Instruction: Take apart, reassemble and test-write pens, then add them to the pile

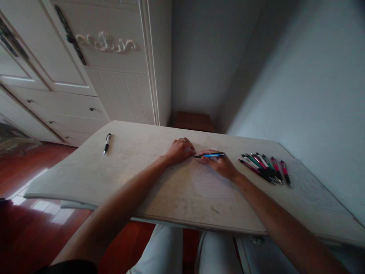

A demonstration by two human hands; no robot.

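My right hand (219,163) is closed around a blue pen (212,155), whose dark tip points left towards my other hand. Beneath it lies a sheet of lined paper (212,184) on the pale tabletop. My left hand (180,151), with a ring on one finger, rests on the table by the sheet's upper left, close to the pen tip. Its fingers are bent loosely, and a light gap shows between thumb and fingers; nothing is seen held there.
A bunch of several pens (264,167) in mixed colours lies right of my right hand. One white and black pen (107,144) lies alone at the far left. A white cabinet (119,91) stands behind the table (137,137), and a grey wall (313,95) borders the right.
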